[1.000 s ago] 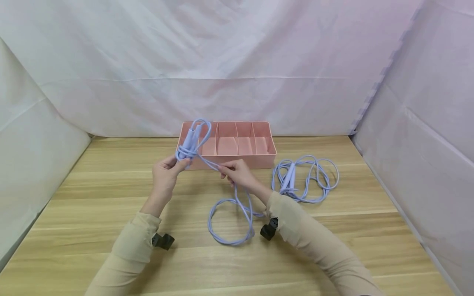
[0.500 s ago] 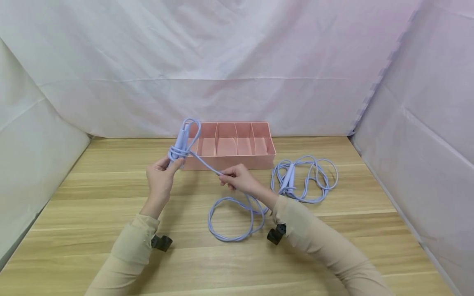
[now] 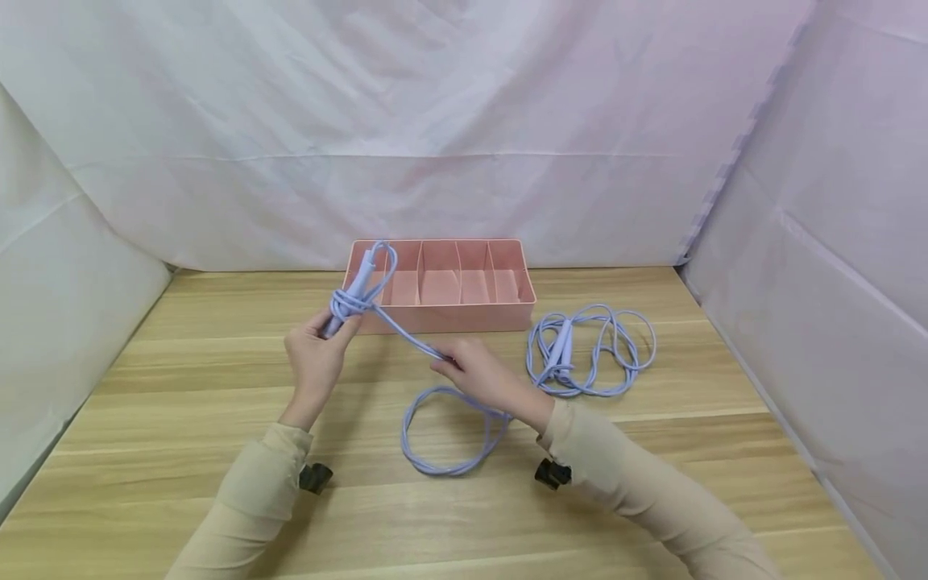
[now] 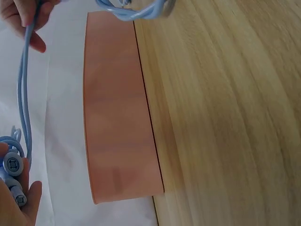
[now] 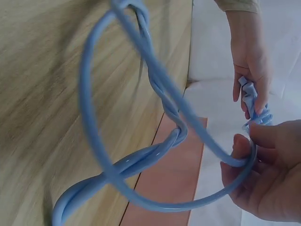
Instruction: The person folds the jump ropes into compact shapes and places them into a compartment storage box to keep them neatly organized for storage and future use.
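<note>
My left hand (image 3: pixel 316 362) grips the two handles of a light blue jump rope (image 3: pixel 358 283), with cord wound around them and a loop sticking up past their top ends. From the bundle a doubled cord runs down to my right hand (image 3: pixel 478 372), which pinches it between thumb and fingers. The rest of that rope lies as a loose twisted coil (image 3: pixel 408 439) on the table below the right hand. In the left wrist view the handle ends (image 4: pixel 13 163) show between the fingers. The right wrist view shows cord loops (image 5: pixel 160 205) hanging from the right hand.
Behind the hands, a pink divided box (image 3: pixel 464 316) stands near the back of the wooden table (image 3: pixel 217 362). A second light blue jump rope (image 3: pixel 605 391) lies loosely coiled to its right. White cloth (image 3: pixel 464 193) hangs at the back and sides.
The wound bundle has shifted left and turned in my left hand. My right hand has moved slightly down and right, drawing the doubled cord along; the coil on the table has changed shape.
</note>
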A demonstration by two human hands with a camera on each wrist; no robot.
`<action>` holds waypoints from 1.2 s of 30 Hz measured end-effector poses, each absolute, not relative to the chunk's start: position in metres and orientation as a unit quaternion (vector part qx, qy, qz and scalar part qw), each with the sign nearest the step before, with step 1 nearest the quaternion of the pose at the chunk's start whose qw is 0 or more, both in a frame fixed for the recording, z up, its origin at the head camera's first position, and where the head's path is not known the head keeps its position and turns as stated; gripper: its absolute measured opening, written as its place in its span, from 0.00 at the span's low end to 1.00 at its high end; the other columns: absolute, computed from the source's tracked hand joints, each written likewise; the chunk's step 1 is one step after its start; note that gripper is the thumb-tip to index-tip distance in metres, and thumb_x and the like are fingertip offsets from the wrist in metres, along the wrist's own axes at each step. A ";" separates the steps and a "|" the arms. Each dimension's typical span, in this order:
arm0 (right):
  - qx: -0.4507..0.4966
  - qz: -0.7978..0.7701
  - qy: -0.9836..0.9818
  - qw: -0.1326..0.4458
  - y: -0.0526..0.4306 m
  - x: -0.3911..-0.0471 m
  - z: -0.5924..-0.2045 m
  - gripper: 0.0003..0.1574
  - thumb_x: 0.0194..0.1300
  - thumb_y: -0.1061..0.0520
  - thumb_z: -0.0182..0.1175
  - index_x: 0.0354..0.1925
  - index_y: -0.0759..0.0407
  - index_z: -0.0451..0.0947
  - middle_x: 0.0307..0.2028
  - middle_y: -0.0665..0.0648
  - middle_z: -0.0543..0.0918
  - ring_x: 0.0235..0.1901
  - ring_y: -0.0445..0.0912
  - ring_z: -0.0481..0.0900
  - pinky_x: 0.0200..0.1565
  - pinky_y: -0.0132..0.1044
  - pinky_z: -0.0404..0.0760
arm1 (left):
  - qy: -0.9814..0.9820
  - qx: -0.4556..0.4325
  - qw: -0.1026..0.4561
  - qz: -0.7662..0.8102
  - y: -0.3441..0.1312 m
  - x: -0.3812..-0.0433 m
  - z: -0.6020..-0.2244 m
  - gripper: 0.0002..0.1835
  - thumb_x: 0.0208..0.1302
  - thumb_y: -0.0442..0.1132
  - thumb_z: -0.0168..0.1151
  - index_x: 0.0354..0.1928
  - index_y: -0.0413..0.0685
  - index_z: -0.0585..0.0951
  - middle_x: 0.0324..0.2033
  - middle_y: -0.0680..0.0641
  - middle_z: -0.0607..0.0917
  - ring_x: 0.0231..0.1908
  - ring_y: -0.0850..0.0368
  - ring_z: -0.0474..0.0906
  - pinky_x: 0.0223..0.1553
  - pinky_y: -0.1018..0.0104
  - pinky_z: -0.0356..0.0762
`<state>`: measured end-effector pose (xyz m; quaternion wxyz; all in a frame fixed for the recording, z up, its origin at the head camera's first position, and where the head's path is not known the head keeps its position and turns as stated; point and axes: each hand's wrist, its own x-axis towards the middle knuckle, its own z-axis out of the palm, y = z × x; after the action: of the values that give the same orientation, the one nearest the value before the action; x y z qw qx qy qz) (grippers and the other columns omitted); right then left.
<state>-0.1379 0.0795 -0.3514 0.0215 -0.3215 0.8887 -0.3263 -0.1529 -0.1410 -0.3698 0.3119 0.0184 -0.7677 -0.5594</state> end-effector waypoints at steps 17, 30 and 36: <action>-0.464 -0.128 0.837 -0.260 0.090 -0.129 -0.324 0.04 0.54 0.60 0.64 0.31 0.55 0.81 0.24 0.50 0.72 0.24 0.41 0.66 0.25 0.27 0.65 | -0.888 -0.192 0.362 -0.210 -0.134 -0.135 -0.366 0.09 0.43 0.35 0.67 0.30 0.44 0.83 0.18 0.49 0.83 0.14 0.56 0.75 0.10 0.73 0.56; -0.513 -0.123 0.809 -0.260 0.094 -0.142 -0.298 0.07 0.55 0.64 0.62 0.31 0.52 0.83 0.25 0.50 0.73 0.20 0.41 0.62 0.20 0.27 0.62 | -0.871 -0.324 0.359 -0.084 -0.121 -0.119 -0.354 0.13 0.35 0.32 0.69 0.17 0.47 0.71 0.13 0.55 0.68 0.14 0.61 0.55 0.10 0.71 0.52; -0.535 -0.165 0.806 -0.195 0.094 -0.148 -0.289 0.09 0.55 0.68 0.61 0.31 0.55 0.84 0.24 0.50 0.72 0.22 0.41 0.65 0.25 0.27 0.66 | -0.867 -0.383 0.310 -0.080 -0.116 -0.112 -0.348 0.11 0.35 0.31 0.67 0.18 0.47 0.73 0.14 0.55 0.70 0.15 0.63 0.61 0.13 0.71 0.59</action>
<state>-0.1479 0.0935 -0.2885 -0.1947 -0.5346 0.8057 -0.1646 -0.1122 -0.1165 -0.3476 0.3097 -0.3828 -0.8667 -0.0797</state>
